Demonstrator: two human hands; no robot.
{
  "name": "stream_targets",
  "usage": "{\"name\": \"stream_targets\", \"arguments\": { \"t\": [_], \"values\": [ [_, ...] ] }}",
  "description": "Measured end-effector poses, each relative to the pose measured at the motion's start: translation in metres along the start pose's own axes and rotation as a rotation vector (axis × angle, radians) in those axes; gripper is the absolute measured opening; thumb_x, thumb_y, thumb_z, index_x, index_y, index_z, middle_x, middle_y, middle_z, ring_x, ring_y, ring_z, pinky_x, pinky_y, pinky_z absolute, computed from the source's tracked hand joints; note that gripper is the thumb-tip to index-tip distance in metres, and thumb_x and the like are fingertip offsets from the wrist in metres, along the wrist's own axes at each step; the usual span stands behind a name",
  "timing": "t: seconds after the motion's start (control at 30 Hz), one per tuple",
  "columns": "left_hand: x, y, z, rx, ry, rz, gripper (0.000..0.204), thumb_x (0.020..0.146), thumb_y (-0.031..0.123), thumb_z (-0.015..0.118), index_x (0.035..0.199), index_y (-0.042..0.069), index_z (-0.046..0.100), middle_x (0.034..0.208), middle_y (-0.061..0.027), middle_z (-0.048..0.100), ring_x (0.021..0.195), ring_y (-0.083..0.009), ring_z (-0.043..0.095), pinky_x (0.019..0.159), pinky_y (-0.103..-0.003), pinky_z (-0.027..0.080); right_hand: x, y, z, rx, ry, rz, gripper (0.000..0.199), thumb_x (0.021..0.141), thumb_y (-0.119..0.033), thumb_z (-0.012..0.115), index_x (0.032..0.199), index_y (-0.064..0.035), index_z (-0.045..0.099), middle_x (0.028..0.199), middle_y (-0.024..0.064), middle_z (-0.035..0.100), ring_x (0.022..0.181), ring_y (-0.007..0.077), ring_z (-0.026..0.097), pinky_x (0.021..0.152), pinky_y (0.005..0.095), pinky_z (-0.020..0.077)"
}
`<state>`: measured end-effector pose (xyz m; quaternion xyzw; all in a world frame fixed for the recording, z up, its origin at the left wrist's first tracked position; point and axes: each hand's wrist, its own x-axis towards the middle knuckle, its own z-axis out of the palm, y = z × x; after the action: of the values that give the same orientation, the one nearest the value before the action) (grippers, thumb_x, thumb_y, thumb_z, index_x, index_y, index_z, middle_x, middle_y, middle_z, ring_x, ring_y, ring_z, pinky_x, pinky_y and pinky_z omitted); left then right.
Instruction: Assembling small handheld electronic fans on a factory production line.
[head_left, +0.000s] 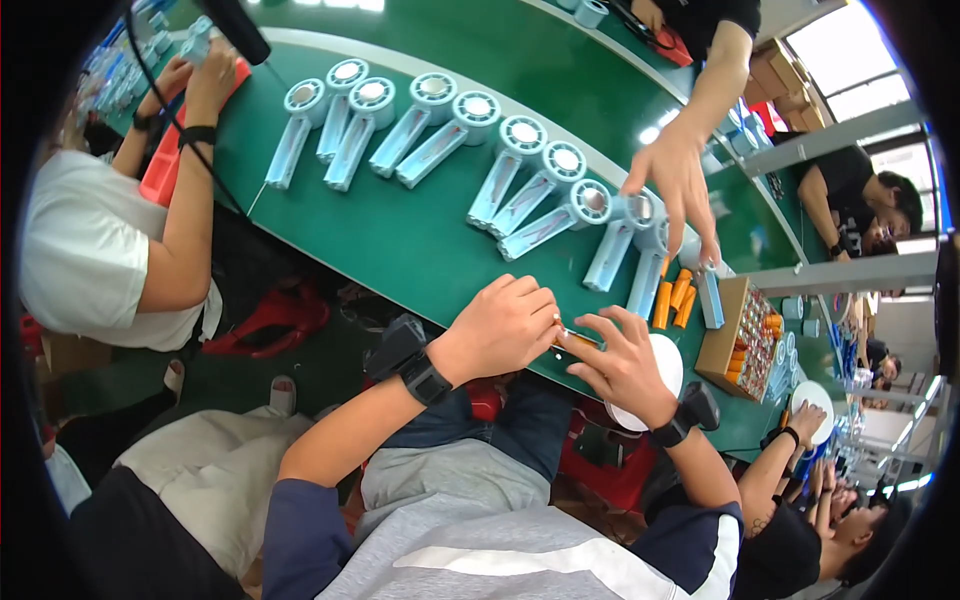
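At the near edge of the green table, my left hand is closed, its fingertips pinching one end of a slim orange battery cell. My right hand curls its fingers around the other end, partly hiding it. A tiny white piece shows just below the fingertips. Beyond my hands, several light-blue handheld fan housings lie with open handles toward me. Loose orange battery cells lie to the right, beside a separate light-blue handle part.
A co-worker's hand reaches over the rightmost fans from across the table. A cardboard box of batteries stands at right. Beside my right hand is a white round disc. Another person works at left near a red tray.
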<state>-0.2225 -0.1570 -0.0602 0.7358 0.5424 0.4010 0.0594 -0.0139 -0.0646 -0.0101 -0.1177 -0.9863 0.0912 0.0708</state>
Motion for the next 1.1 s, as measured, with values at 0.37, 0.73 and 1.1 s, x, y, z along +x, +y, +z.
{"name": "stream_targets", "arguments": {
  "t": [0.37, 0.73, 1.1],
  "values": [
    [0.046, 0.061, -0.065, -0.011, -0.252, 0.061, 0.025, 0.076, 0.01, 0.076, 0.096, 0.008, 0.063, 0.096, -0.0063, 0.062, 0.089, -0.0259, 0.06, 0.078, -0.037, 0.046, -0.08, 0.032, -0.05, 0.477, 0.421, 0.262, 0.034, 0.089, -0.017, 0.07, 0.122, -0.0077, 0.069, 0.12, 0.012, 0.064, 0.113, 0.0318, 0.058, 0.096, 0.04, 0.046],
    [0.29, -0.054, 0.016, 0.387, 0.384, -0.615, 0.034, 0.081, 0.031, 0.075, 0.108, 0.011, 0.067, 0.11, -0.0167, 0.064, 0.109, -0.0391, 0.06, 0.089, -0.055, 0.049, -0.153, 0.084, -0.062, 0.852, 0.96, 0.549, 0.033, 0.107, -0.021, 0.049, 0.118, 0.004, 0.067, 0.097, 0.0095, 0.07, 0.091, 0.0166, 0.065, 0.084, 0.0301, 0.0501],
    [0.322, -0.036, 0.097, 0.64, 0.247, 0.019, 0.042, 0.081, 0.033, 0.077, 0.11, 0.005, 0.066, 0.104, -0.0153, 0.068, 0.103, -0.0364, 0.061, 0.092, -0.045, 0.047, -0.211, 0.147, -0.054, 1.018, 1.191, 0.672, 0.045, 0.11, -0.03, 0.041, 0.115, 0.0056, 0.068, 0.09, 0.0083, 0.069, 0.085, 0.0153, 0.065, 0.08, 0.0294, 0.0523]
  ]
}}
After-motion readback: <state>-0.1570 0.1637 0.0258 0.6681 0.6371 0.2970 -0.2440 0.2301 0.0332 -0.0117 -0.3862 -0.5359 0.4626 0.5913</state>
